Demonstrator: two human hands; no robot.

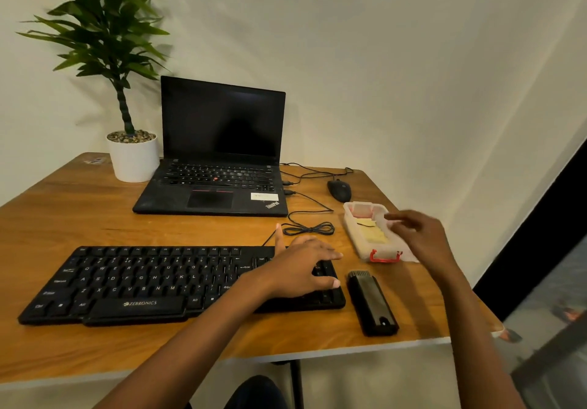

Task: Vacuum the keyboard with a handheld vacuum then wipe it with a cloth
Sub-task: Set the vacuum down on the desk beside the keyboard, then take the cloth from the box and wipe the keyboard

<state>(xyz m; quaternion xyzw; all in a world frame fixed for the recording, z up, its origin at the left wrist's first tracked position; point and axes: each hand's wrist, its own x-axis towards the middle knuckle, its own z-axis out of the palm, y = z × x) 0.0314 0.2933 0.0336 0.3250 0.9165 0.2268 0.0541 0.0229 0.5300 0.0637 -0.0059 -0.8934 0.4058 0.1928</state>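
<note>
Keyboard sits closest on the desk, left hand spread flat on its right end, gripping nothing. Vacuum lies untouched just beside it. Right hand hovers over the plastic box, too blurry to tell if it's holding anything. A hasty swipe could knock that box off the edge.

wooden desk against plain cream wall.
</note>
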